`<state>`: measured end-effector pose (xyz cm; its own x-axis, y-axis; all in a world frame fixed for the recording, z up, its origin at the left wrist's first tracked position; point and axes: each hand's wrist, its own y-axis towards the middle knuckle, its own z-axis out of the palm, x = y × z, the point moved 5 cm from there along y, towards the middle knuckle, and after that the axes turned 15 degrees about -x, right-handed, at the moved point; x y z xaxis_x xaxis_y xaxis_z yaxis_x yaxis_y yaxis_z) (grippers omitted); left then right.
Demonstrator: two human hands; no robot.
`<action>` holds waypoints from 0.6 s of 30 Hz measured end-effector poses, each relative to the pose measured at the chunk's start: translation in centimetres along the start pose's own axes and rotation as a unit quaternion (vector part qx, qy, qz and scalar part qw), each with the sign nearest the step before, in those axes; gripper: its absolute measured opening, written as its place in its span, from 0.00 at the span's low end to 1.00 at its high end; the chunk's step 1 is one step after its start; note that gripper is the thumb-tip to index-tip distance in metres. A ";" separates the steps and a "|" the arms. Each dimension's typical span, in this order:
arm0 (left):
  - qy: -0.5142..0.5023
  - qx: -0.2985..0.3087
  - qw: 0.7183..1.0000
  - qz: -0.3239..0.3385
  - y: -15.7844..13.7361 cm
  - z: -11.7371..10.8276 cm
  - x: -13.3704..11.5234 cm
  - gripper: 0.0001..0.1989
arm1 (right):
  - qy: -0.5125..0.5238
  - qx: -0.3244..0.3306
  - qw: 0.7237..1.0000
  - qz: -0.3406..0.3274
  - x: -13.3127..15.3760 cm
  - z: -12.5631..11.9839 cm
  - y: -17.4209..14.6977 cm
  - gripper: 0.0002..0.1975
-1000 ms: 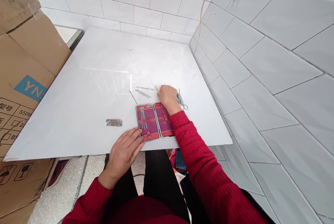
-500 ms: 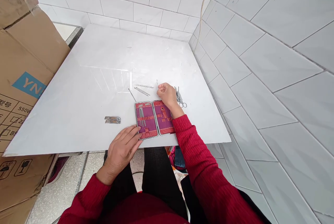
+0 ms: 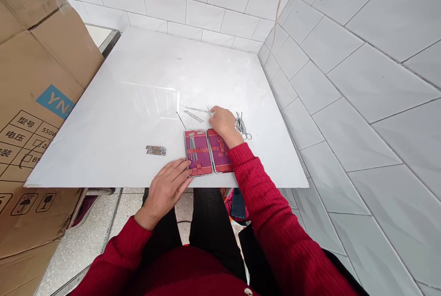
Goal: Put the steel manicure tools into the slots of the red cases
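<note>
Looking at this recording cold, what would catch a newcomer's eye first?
Probably the open red-and-purple case near the front edge of the white table, with the left hand's fingertips on its lower left corner. Just beyond it, the right hand pinches a thin metal tool. The big cardboard box with a blue "YN" label also stands out, at the picture's left.

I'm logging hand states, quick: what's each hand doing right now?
Left hand: open, resting at the left edge of the manicure case.
Right hand: closed, pinching a slim metal tool.
</note>
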<state>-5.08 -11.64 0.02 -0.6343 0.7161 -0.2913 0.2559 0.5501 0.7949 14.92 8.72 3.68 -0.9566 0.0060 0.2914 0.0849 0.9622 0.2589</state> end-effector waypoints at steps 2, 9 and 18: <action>0.002 -0.002 1.000 0.000 0.0 -0.1 0.0 0.08 | -0.041 0.015 0.999 -0.009 0.6 0.0 0.2 0.18; 0.001 -0.004 1.000 -0.005 0.1 -0.2 -0.1 0.08 | -0.014 0.022 0.997 -0.079 5.8 0.3 -1.0 0.11; 0.004 0.001 1.000 -0.002 0.1 -0.2 -0.3 0.08 | -0.070 0.067 0.988 -0.117 10.7 3.0 -0.5 0.09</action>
<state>-5.01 -11.90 0.35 -0.6407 0.7106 -0.2907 0.2552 0.5542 0.7923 3.79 9.11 3.94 -0.9756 -0.1925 0.1057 -0.1719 0.9690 0.1776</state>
